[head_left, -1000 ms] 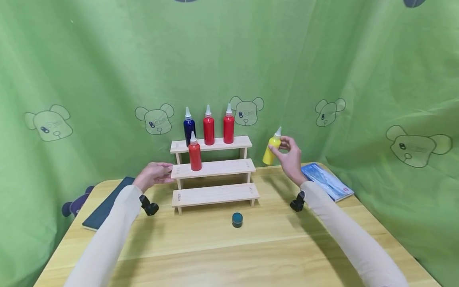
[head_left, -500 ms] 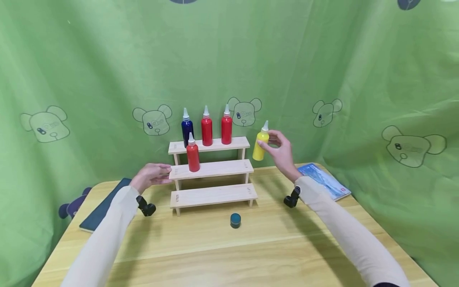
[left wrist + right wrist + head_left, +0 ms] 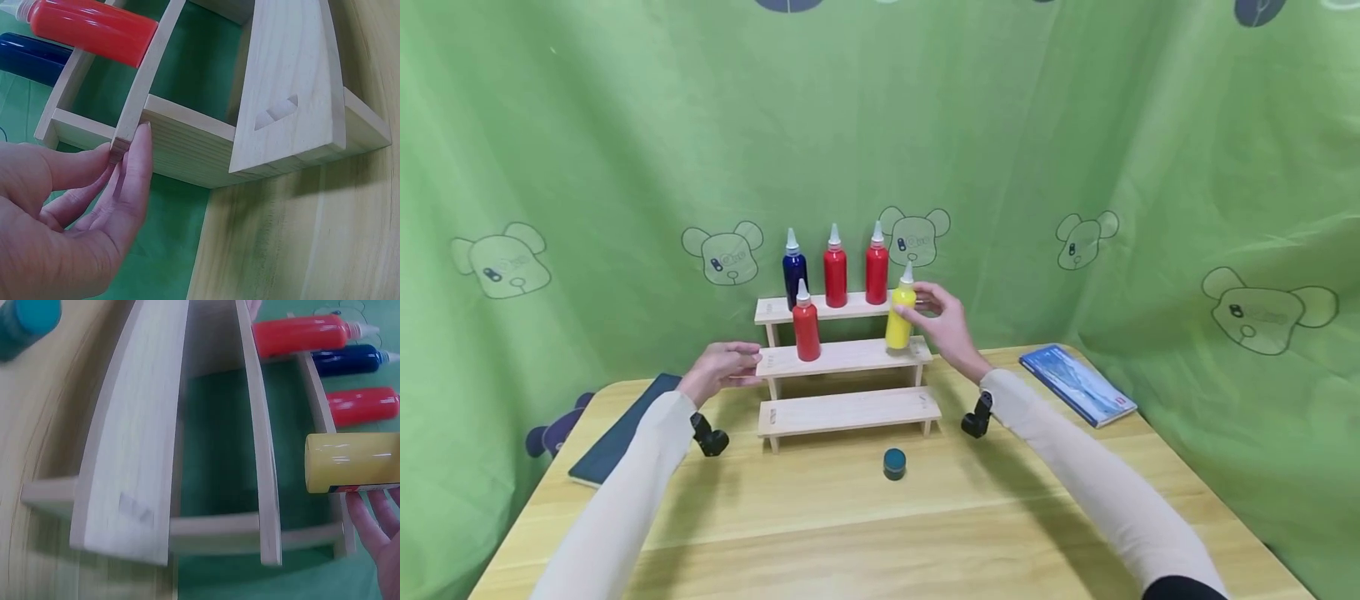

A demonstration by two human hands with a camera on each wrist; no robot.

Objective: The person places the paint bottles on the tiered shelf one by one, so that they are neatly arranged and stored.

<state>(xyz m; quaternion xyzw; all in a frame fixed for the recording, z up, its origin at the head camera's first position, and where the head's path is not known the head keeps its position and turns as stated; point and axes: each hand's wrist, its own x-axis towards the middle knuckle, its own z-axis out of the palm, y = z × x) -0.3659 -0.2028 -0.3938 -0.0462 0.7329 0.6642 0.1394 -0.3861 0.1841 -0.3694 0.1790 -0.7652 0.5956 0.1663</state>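
A yellow squeeze bottle with a white nozzle is held upright, slightly tilted, by my right hand. It is at the right end of the middle shelf; in the right wrist view the yellow bottle appears just off the shelf edge. My left hand pinches the left end of the middle shelf between thumb and fingers. On the wooden three-step rack, a red bottle stands at the middle shelf's left. A dark blue bottle and two red bottles line the top shelf.
A small teal-lidded jar stands on the table in front of the rack. A dark notebook lies at the left, a blue-and-white book at the right. A green curtain hangs behind.
My right hand has carried the yellow bottle leftward, from beside the rack to the right end of the middle shelf. The left hand stays at the shelf's left end.
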